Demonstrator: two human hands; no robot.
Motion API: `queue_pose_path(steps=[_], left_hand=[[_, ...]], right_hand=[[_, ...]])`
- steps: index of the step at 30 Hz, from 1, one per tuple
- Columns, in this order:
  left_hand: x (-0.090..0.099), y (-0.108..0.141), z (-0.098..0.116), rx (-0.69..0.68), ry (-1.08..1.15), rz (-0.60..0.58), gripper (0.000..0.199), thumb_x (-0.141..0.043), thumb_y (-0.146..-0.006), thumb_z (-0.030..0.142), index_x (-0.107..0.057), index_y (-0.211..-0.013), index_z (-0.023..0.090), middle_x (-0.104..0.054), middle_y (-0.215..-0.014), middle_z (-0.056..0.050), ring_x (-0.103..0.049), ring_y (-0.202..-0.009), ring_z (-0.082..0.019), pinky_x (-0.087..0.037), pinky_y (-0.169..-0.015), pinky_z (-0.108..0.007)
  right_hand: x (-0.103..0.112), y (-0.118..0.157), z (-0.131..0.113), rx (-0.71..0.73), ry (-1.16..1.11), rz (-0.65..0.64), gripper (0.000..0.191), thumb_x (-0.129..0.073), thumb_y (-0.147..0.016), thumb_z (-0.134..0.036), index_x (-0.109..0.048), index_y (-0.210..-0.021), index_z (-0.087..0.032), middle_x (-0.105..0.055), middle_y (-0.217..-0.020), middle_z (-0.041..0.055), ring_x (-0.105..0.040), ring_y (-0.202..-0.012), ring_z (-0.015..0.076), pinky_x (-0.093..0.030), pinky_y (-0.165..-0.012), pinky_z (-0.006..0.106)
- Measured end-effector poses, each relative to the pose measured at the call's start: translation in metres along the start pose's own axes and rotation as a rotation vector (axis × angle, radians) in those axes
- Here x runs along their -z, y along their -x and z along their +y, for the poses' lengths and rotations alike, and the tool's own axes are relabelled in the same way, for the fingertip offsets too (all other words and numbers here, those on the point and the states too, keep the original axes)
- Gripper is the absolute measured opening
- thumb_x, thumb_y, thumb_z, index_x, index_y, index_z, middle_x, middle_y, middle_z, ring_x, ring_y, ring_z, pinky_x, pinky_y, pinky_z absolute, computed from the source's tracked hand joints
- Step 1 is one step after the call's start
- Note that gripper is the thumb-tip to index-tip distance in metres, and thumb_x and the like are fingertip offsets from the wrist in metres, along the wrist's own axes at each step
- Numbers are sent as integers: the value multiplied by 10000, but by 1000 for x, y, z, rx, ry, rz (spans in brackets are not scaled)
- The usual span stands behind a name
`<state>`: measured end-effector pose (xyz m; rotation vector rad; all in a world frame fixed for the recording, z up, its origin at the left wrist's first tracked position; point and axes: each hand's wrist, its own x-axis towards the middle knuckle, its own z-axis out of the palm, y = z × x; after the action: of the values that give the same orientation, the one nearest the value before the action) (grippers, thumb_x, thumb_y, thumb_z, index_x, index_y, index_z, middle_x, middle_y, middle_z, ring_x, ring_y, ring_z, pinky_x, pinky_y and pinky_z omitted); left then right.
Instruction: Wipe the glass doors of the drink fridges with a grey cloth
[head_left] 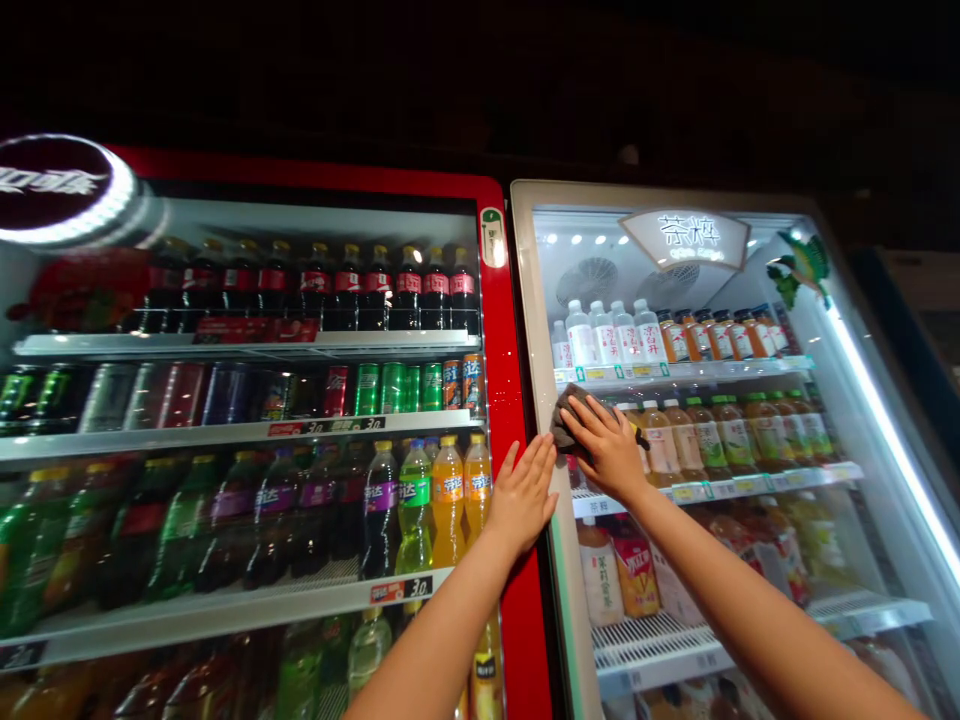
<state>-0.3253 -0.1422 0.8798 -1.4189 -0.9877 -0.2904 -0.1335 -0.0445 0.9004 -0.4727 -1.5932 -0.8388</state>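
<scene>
My right hand point(609, 447) presses a dark cloth point(568, 414) flat against the white fridge's glass door point(757, 520), fingers spread over it. My left hand point(523, 497) lies open on the red fridge's frame point(517, 400), beside orange soda bottles point(459, 490).

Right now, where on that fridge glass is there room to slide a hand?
The glass door is bare right of the right hand, which presses a dark cloth near its left edge, and bare below that hand too. It is crowded at the seam: the left hand lies flat on the red cooler frame beside the cloth. Every shelf behind the glass is packed with bottles.
</scene>
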Motion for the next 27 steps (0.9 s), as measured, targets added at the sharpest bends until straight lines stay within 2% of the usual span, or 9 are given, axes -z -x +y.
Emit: queue_pose_path(steps=[5,8,10,13,17,20,23,25,27], left_hand=[[9,0,-7,-18,5,-20,692,-403,-1029,475,-285,-1611,120,-223,-1702,-65,-188,-1587,-205,-126,-1312,-441],[19,-1,-25,-8,20,-25,696,-416,-1025,475,-262,-1622,151,-240,-1699,-56,-204,-1584,-209,-143,-1308,-464],[25,-5,-43,6,26,-10,686,-417,-1025,464,-269,-1620,155,-249,-1697,-56,-216,-1580,-216,-130,-1309,-480],[32,-13,-74,9,26,25,666,-411,-1029,447,-289,-1611,146,-265,-1693,-64,-228,-1577,-225,-98,-1311,-502],[39,-20,-120,11,15,61,637,-436,-1018,450,-369,-1576,150,-284,-1687,-81,-197,-1586,-240,-79,-1311,-524],[43,-15,-157,0,26,79,627,-433,-1018,460,-395,-1561,149,-325,-1671,-96,-180,-1590,-244,-81,-1309,-523],[46,-5,-196,-9,46,152,657,-433,-1018,441,-303,-1608,182,-312,-1679,-83,-171,-1592,-242,-70,-1309,-528],[48,1,-219,3,58,212,666,-436,-1019,423,-258,-1625,213,-304,-1684,-74,-177,-1590,-240,-61,-1308,-525],[49,8,-238,27,71,254,650,-436,-1023,415,-263,-1622,232,-309,-1684,-70,-191,-1587,-241,-66,-1307,-518]], right_hand=[[-5,-4,22,73,25,-7,542,-484,-974,-128,-552,-1481,-309,-517,-1561,51,-499,-1408,298,-495,-1039,502],[-2,-19,30,62,-74,0,534,-458,-976,-114,-591,-1453,-313,-577,-1508,66,-599,-1298,290,-538,-1017,475],[4,-35,27,5,-155,47,508,-448,-989,-146,-601,-1444,-312,-585,-1499,79,-636,-1253,291,-554,-1013,478],[14,-63,6,-54,-243,111,489,-464,-991,-184,-605,-1437,-329,-571,-1514,68,-636,-1269,291,-562,-1018,475],[16,-109,-40,-37,-258,139,508,-473,-963,-141,-621,-1416,-318,-576,-1511,54,-618,-1296,267,-553,-1040,449],[7,-148,-75,-53,-201,172,502,-486,-953,-126,-644,-1388,-321,-596,-1491,48,-628,-1274,260,-549,-1044,449],[-7,-180,-103,-123,-109,233,453,-499,-973,-157,-665,-1358,-331,-592,-1494,39,-624,-1275,265,-542,-1048,470],[-16,-193,-114,-170,-56,258,428,-509,-990,-191,-655,-1371,-321,-568,-1519,46,-598,-1314,270,-532,-1064,477],[-26,-195,-119,-159,-10,218,436,-558,-986,-242,-619,-1413,-306,-532,-1551,57,-540,-1384,296,-511,-1090,498]])
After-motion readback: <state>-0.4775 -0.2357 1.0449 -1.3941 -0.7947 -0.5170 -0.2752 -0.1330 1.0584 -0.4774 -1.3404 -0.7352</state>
